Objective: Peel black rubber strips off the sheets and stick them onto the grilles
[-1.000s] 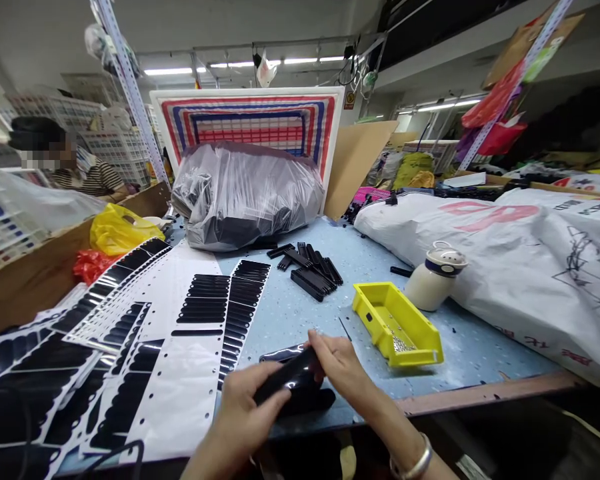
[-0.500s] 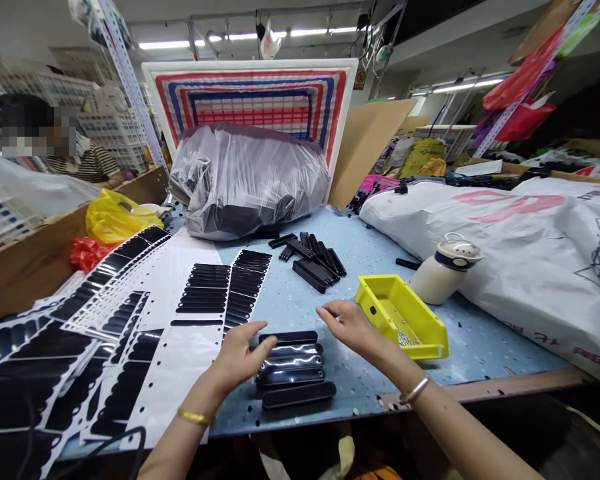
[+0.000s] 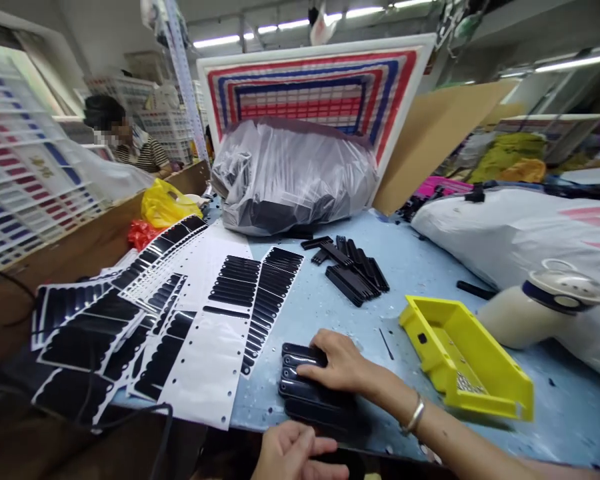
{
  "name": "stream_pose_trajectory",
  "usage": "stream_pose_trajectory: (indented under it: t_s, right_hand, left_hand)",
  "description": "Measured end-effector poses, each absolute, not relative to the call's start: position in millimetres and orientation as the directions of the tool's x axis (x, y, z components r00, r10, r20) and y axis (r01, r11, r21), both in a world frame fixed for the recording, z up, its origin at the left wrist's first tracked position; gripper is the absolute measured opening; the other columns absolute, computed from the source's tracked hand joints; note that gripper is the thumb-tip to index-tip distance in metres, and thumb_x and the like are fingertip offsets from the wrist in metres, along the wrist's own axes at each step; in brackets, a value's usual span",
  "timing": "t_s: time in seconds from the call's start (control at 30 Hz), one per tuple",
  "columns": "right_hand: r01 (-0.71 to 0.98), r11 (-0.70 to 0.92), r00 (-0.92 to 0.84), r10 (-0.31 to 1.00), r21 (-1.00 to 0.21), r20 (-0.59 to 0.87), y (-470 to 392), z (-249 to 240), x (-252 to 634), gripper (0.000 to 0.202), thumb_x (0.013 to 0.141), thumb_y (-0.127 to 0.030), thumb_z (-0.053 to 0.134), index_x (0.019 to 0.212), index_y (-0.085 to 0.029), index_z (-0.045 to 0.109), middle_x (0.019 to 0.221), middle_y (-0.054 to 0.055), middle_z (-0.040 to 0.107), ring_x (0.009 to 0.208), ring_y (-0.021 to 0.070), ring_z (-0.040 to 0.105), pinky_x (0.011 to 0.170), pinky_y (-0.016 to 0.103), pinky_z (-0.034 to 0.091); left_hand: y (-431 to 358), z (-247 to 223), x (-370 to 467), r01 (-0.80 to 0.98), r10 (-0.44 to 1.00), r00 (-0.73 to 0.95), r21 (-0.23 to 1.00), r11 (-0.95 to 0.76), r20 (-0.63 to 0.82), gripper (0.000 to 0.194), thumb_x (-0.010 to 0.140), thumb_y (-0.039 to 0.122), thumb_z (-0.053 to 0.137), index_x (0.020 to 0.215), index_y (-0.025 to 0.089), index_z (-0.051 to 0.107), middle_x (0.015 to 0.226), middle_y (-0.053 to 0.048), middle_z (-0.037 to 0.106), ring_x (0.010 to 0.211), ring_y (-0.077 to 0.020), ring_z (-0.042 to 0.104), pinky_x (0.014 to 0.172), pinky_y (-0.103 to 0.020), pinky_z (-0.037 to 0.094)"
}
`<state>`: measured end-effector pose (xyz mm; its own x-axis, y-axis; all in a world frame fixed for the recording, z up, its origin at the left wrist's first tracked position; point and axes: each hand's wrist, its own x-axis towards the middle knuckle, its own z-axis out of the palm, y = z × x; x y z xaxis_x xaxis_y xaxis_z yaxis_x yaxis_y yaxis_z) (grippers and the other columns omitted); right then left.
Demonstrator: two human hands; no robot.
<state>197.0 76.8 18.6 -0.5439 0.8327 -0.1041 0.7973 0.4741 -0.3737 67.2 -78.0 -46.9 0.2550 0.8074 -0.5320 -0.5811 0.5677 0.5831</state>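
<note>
Several glossy black oblong plastic pieces lie side by side in a row near the table's front edge. My right hand is closed over the far pieces, its thumb and fingers pressed around one black piece; its palm hides their right ends. Below the row, at the table's front edge, my left hand is held apart from the pieces, palm turned partly up. Its fingers are loosely stretched, with nothing visible in them. The nearest black piece lies partly in shadow just above my left hand.
A yellow bin with small metal bits stands right, beside a cream bottle. Loose black parts lie further back, before a plastic-wrapped bundle. Sheets of black stickers cover the left. Another person sits at far left.
My right hand has moved from beside the yellow bin onto the black pieces. My left hand has dropped from their left side to the table's front edge. The view has turned left.
</note>
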Motion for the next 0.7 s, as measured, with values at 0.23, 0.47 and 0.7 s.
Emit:
stream_pose_trajectory:
  t_s: [0.23, 0.47, 0.7]
  right_hand:
    - [0.858, 0.415, -0.473, 0.869, -0.302, -0.148, 89.7, 21.0, 196.5, 0.050, 0.073, -0.066, 0.064, 0.060, -0.018, 0.065, 0.062, 0.009, 0.068, 0.058, 0.0214, 0.058, 0.052, 0.029, 0.027]
    - [0.850, 0.353, -0.404, 0.913, -0.391, -0.054, 98.0, 18.3, 219.2, 0.054, 0.089, -0.056, 0.043, 0.050, -0.021, 0.055, 0.050, 0.005, 0.060, 0.051, 0.0169, 0.050, 0.050, 0.030, 0.025]
    - [0.823, 0.276, -0.333, 0.942, -0.496, -0.030, 87.3, 11.8, 245.2, 0.060, 0.089, -0.061, 0.033, 0.046, -0.022, 0.048, 0.045, 0.003, 0.054, 0.049, 0.0176, 0.051, 0.051, 0.029, 0.030]
  left_hand:
    - [-40.6, -18.4, 61.4, -0.600, 0.932, 0.152, 0.719, 0.351, -0.328, 0.068, 0.064, 0.059, 0.083, 0.103, 0.008, 0.063, 0.094, -0.019, 0.074, 0.079, -0.0282, 0.075, 0.056, -0.026, 0.056]
    - [18.8, 2.4, 23.0, 0.100, 0.919, -0.106, 0.916, 0.389, -0.379, 0.043, 0.064, 0.048, 0.082, 0.066, 0.019, 0.051, 0.039, 0.004, 0.054, 0.031, -0.0143, 0.054, 0.030, -0.019, 0.032]
    - [7.0, 6.1, 10.5, 0.273, 0.884, -0.265, 0.849, 0.453, -0.386, 0.025, 0.080, 0.039, 0.068, 0.074, 0.021, 0.052, 0.044, 0.009, 0.048, 0.035, -0.0153, 0.054, 0.032, -0.020, 0.029]
